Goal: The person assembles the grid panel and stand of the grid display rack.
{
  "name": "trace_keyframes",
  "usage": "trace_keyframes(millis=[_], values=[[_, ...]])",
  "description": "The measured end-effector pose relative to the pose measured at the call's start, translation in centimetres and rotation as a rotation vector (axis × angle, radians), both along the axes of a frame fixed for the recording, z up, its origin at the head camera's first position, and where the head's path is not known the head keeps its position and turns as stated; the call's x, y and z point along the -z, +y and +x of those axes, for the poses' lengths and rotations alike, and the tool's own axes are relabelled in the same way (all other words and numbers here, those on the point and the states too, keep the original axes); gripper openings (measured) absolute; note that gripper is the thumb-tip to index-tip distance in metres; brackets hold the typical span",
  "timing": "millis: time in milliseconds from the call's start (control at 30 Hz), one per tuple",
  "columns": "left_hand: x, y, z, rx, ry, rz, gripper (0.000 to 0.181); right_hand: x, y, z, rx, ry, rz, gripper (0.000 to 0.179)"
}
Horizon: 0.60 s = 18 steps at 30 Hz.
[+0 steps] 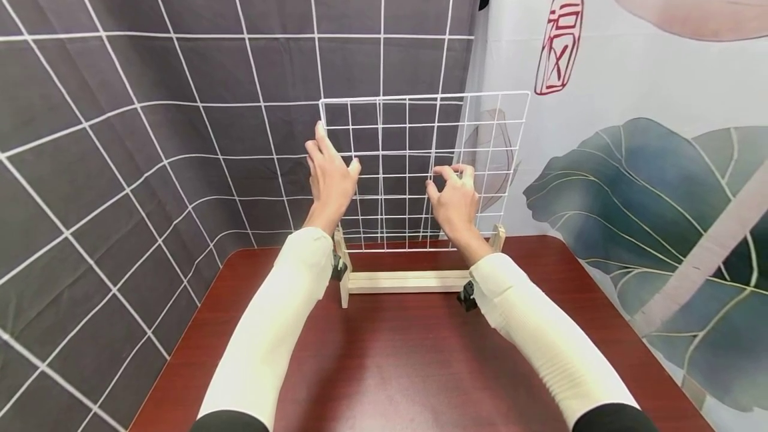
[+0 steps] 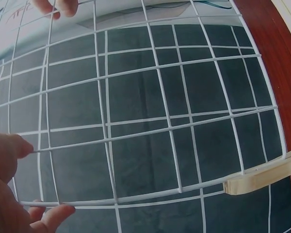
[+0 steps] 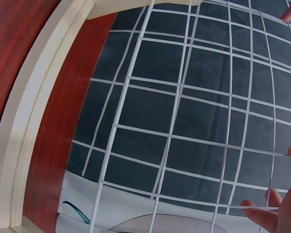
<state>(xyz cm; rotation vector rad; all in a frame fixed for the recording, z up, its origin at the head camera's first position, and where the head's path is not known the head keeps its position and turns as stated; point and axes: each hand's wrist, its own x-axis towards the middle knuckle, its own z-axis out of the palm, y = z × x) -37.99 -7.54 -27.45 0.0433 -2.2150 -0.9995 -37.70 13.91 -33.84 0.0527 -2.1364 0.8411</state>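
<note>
A white wire grid panel (image 1: 420, 96) stands upright at the back of the table, its lower edge between the uprights of a light wooden stand (image 1: 408, 283). My left hand (image 1: 333, 179) grips the panel's left edge, thumb in front and fingers around the edge wire, as the left wrist view shows. Toward the panel's right side, my right hand (image 1: 456, 204) holds the wires with its thumb and curled fingers. In the right wrist view, fingertips (image 3: 262, 217) meet a wire near the lower right. Parts of both hands are cut off in the wrist views.
The stand rests on a dark red wooden table (image 1: 384, 359). Behind hangs a dark grey curtain (image 1: 198, 5) with white grid lines, close to the panel's own pattern. A white hanging with painted leaves (image 1: 636, 185) covers the right. Black devices sit at both wrists.
</note>
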Motion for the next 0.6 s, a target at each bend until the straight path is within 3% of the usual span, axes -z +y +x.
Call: trace_keyframes(millis=[267, 467, 600], values=[[-0.1, 0.2, -0.2, -0.001, 0.011, -0.009, 0.099, 0.1, 0.4, 0.2, -0.008, -0.008, 0.012, 0.031], [0.1, 0.1, -0.5, -0.001, 0.017, -0.011, 0.099, 0.1, 1.1, 0.6, 0.01, 0.057, 0.051, 0.03], [0.4, -0.2, -0.8, -0.02, 0.009, -0.015, 0.099, -0.1, 2.2, 0.8, 0.029, 0.136, 0.012, 0.025]])
